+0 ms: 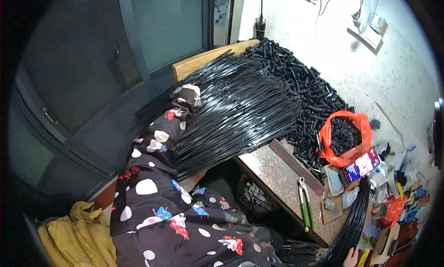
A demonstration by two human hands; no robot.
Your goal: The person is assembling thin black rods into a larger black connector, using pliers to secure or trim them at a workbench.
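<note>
My left arm, in a black sleeve with white dots and cartoon figures (161,136), reaches over a wide layer of long thin black rods (249,100). The left hand itself does not show past the sleeve. At the lower right edge, part of my right hand (351,257) comes into view, its visible fingers stretched out and nothing seen between them. It is beside a bundle of long black rods (354,216) that hangs over the worktop's right side; whether they touch is unclear. The rest of that hand is cut off.
Short black tubes (296,77) pile up against the wall. An orange plastic bag (325,151) holds small black pieces. Green-handled pincers (304,203) lie on the worktop (273,174) near a metal bar (296,166). A lit phone (361,165) stands beside clutter. Yellow cloth (76,234) lies lower left.
</note>
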